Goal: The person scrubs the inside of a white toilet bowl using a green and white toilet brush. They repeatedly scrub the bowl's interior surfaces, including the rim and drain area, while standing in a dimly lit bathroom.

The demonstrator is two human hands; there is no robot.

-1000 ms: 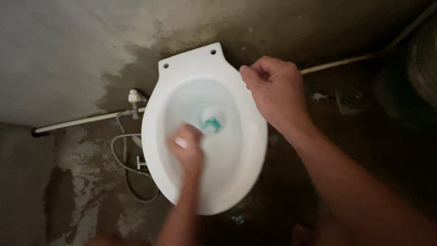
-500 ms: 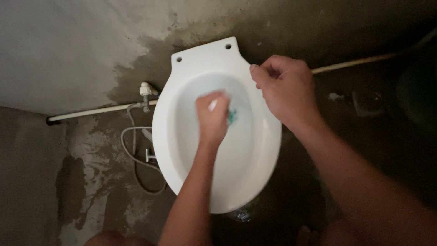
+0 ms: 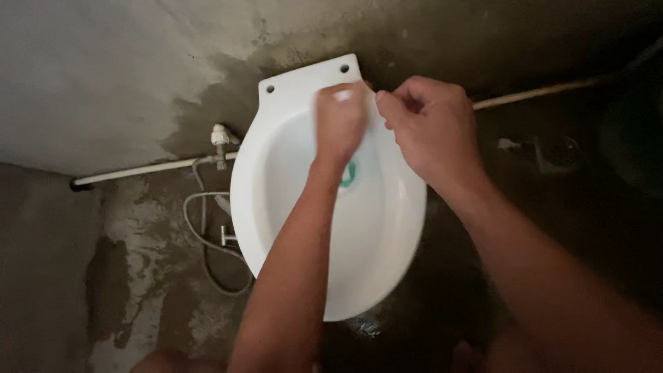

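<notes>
A white toilet bowl [image 3: 276, 173] without a seat stands against a grey concrete wall, seen from above. My left hand [image 3: 340, 121] reaches into the back of the bowl, just under the two bolt holes. It is closed in a fist around a small pale thing, of which only a white tip shows. A patch of blue-green liquid [image 3: 351, 173] sits at the drain, partly hidden by my left wrist. My right hand [image 3: 431, 135] rests on the bowl's right back rim, fingers curled over its edge.
A white pipe [image 3: 145, 169] runs along the wall's foot, with a valve [image 3: 219, 136] left of the bowl. A grey hose [image 3: 200, 238] loops on the wet concrete floor. A floor drain [image 3: 558, 153] lies at right, near a dark round object [image 3: 635, 131].
My left hand has swept from the bowl's front left, over the drain, up to the back wall of the bowl. The right hand has stayed on the rim.
</notes>
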